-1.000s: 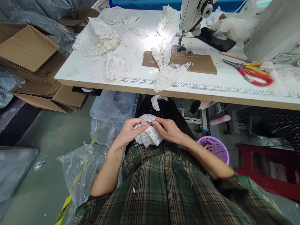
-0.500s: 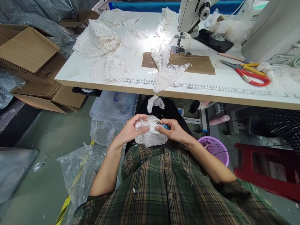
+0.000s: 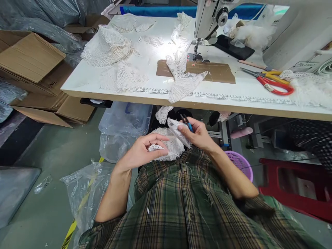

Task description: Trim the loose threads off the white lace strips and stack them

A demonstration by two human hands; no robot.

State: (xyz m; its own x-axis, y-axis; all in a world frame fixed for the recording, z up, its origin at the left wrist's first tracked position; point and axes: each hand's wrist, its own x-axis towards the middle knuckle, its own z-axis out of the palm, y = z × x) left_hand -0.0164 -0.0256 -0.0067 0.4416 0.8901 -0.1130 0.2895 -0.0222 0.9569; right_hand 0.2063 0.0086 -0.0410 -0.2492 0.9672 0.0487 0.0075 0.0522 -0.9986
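Note:
White lace fabric [image 3: 174, 147] lies bunched on my lap. My left hand [image 3: 145, 148] is closed on it from the left, thumb below and fingers above, with a lace edge showing between them. My right hand [image 3: 196, 135] pinches a raised lace flap [image 3: 178, 130] between thumb and fingers. Tucked in that same hand is a small pair of thread snips [image 3: 187, 123] with blue on the handle, its dark tips pointing up and left. Another lace end [image 3: 163, 114] lies over my dark-clothed knee.
Ahead is a white sewing table [image 3: 85, 83] with a sewing machine [image 3: 207, 20], lace pieces [image 3: 109, 46], red-and-yellow-handled scissors [image 3: 275, 84] and a black phone-like slab [image 3: 233, 47]. Below right are a purple basket [image 3: 240, 164] and a red stool [image 3: 272, 186]. Cardboard boxes [image 3: 31, 58] stand left.
My right hand has risen away from my left, lifting a lace flap along with the snips. The lace end on my knee has shifted left.

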